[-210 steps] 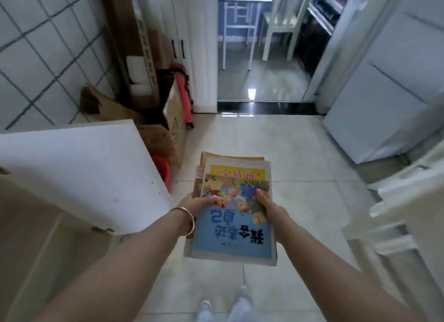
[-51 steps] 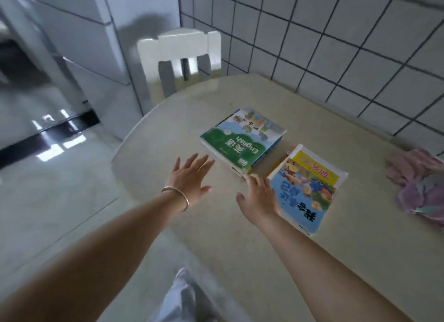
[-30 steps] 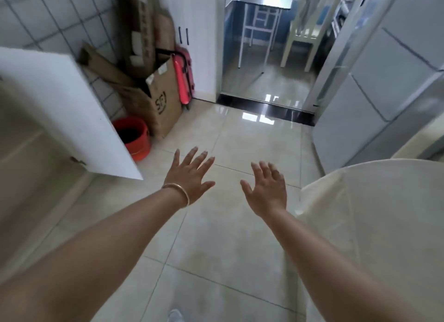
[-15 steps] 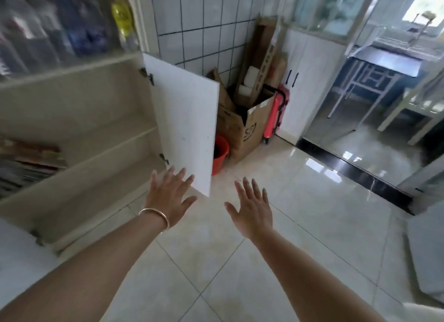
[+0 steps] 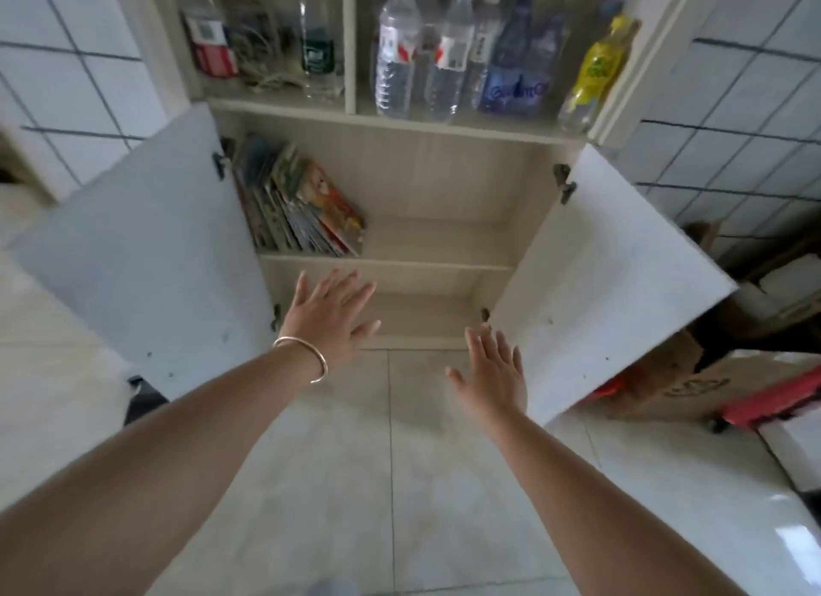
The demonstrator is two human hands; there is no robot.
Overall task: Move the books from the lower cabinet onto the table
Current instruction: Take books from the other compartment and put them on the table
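- Your left hand and right hand — fingers spread, holding nothing
- Books lean at the left of the lower cabinet shelf — doors open

Both doors of the lower cabinet stand swung wide, the left door and right door flanking an open way straight ahead. The books lean against the left wall on the upper shelf; the room to their right on that shelf is free. The bottom shelf below shows bare. Both hands, left and right, hang spread above the floor in front of the opening, touching nothing. Cardboard boxes crowd the floor right of the right door.
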